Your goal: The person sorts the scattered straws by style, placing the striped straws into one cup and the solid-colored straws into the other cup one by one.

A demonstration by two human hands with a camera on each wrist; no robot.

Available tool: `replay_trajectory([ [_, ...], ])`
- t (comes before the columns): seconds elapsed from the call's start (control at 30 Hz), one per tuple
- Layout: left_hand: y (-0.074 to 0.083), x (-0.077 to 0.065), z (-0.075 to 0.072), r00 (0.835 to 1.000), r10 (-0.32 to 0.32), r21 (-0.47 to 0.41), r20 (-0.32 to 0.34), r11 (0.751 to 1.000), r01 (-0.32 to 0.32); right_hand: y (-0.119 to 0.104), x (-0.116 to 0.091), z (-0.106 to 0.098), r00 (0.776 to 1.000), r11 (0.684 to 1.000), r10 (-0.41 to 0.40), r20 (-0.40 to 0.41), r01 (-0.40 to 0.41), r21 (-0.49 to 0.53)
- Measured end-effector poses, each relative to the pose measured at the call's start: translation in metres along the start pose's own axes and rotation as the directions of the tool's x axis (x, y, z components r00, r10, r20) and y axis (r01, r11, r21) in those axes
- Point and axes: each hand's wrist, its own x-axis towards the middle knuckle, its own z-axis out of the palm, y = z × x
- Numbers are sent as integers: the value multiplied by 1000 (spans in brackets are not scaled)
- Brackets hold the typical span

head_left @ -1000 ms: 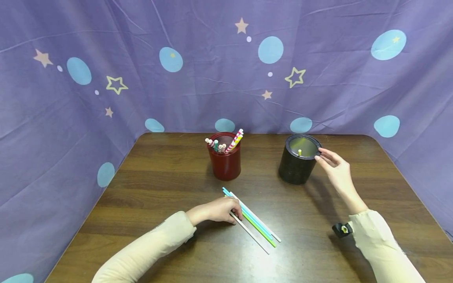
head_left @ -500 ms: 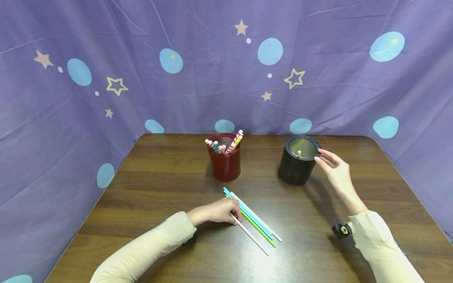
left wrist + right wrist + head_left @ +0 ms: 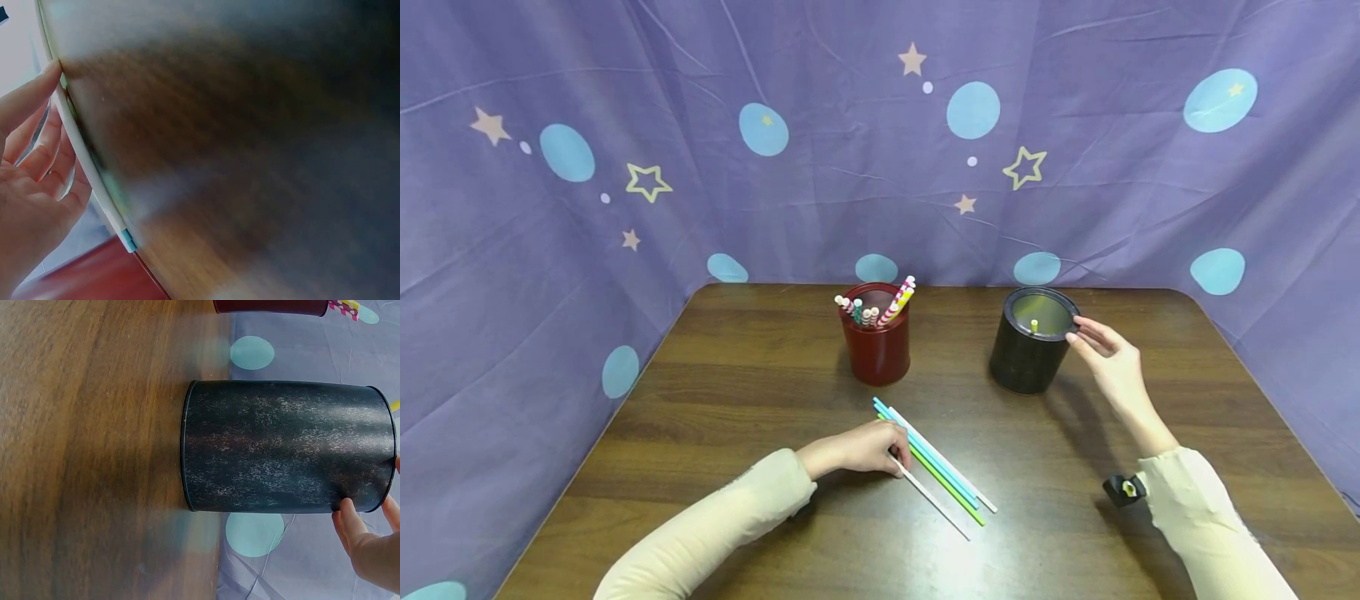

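My left hand [image 3: 868,446] pinches a thin white straw [image 3: 934,502] near its far end, low over the table. In the left wrist view the thumb lies along that white straw [image 3: 94,165]. Beside the hand lie two blue straws [image 3: 951,477], a green straw [image 3: 955,492] and another white straw [image 3: 966,481], side by side and slanting. My right hand [image 3: 1116,362] holds the rim of a black can [image 3: 1028,358] with thumb and fingertips on its right side. Inside the can a single yellow-green straw [image 3: 1034,326] shows.
A dark red can [image 3: 880,354] with several striped straws [image 3: 891,312] stands left of the black can. Both cans are near the back of the brown wooden table [image 3: 737,375]. Behind hangs a purple curtain [image 3: 850,183] with stars and blue ovals.
Almost nothing moves. The view tilts very slightly, and the free end of the pinched white straw shifts a little. Both hands keep their places.
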Motion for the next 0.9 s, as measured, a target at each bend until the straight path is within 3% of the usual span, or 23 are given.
replay_trajectory([
  [0.13,-2,0,-1,1000,11,-40,-13,999,-12,0,0,0,1000,1000,-3,0,3,-6],
  [0.37,9,0,-9,995,-71,-36,-65,997,69,-1,0,0,1000,1000,7,1,-7,0],
  [0.57,12,-1,-17,987,-102,-57,-126,994,96,-2,-1,1,1000,1000,10,3,-10,11],
  [0.9,12,1,-23,956,-72,-124,-284,992,38,-3,-1,0,1000,1000,13,-2,-13,-1],
])
